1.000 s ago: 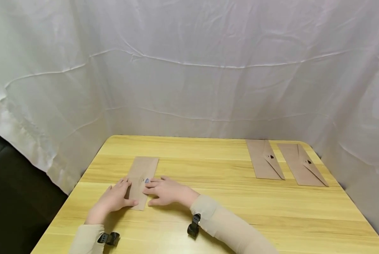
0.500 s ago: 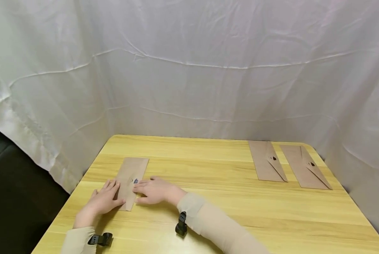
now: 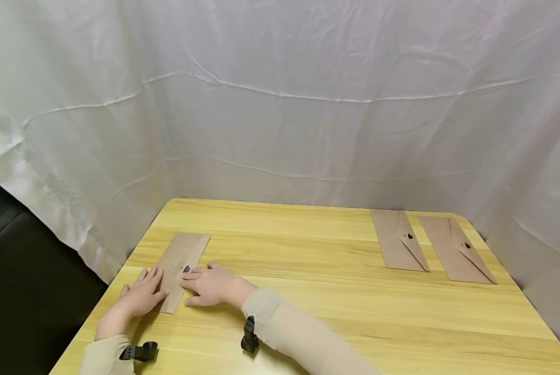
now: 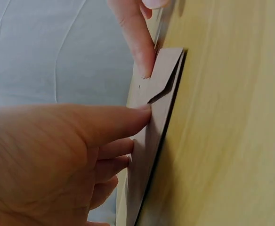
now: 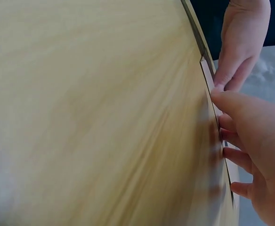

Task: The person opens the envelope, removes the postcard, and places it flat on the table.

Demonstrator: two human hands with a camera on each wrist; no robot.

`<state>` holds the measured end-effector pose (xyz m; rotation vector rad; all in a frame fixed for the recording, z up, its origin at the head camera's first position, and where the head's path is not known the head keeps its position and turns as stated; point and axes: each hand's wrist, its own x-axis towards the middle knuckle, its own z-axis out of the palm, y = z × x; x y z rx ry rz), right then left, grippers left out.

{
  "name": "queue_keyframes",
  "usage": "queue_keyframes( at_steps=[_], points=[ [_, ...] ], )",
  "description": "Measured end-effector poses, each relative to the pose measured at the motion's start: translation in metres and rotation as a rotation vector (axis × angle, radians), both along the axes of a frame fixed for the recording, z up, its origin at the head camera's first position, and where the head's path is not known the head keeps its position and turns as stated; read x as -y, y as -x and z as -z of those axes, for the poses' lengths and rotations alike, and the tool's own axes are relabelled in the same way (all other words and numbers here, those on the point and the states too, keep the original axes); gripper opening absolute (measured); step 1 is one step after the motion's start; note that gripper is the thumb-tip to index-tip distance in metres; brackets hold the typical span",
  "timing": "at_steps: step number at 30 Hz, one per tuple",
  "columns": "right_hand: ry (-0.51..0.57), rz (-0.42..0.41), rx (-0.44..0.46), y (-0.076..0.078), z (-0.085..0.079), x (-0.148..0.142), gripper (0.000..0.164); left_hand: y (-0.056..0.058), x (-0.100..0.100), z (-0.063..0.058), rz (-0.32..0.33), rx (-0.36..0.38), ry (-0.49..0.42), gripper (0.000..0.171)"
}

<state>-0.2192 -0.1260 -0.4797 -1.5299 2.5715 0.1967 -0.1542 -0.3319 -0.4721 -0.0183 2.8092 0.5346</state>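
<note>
A brown paper envelope [image 3: 184, 250] lies flat on the left part of the table, with a small dark mark near its middle. My left hand [image 3: 138, 298] rests along its left edge, fingers extended and thumb touching the near part. From the other side, the fingertips of my right hand [image 3: 214, 285] press on the right edge beside the dark mark. In the left wrist view the envelope [image 4: 168, 66] shows a slightly lifted flap, with the left thumb right at it. Spread fingers of my right hand [image 5: 264, 141] line the envelope's edge in the right wrist view.
Two similar brown envelopes, one [image 3: 389, 242] beside the other [image 3: 448, 250], lie at the table's back right, each with a dark mark. Pale curtains [image 3: 280, 135] hang behind the wooden table [image 3: 336, 302]. Something black [image 3: 22, 291] stands off the table's left side.
Both hands have slid the envelope leftward over the table. The view has also shifted slightly, and the two envelopes at the right stay in place on the table.
</note>
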Motion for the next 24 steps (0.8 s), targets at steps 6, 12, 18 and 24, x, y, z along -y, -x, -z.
queue_keyframes(
  at_steps=[6, 12, 18, 24],
  points=[
    [0.044, -0.041, -0.059, 0.001, 0.003, 0.013, 0.055, -0.005, 0.005, 0.004, -0.040, 0.004, -0.007, 0.077],
    [0.084, -0.014, -0.046, 0.011, 0.005, 0.025, 0.053, -0.006, 0.004, 0.004, -0.053, -0.002, -0.007, 0.076],
    [0.114, 0.021, -0.059, 0.025, 0.008, 0.035, 0.052, -0.004, 0.002, 0.003, -0.059, 0.004, 0.013, 0.074],
    [0.104, 0.105, -0.044, 0.043, 0.006, 0.033, 0.049, 0.003, -0.004, 0.004, -0.063, 0.016, 0.006, 0.072]
  ],
)
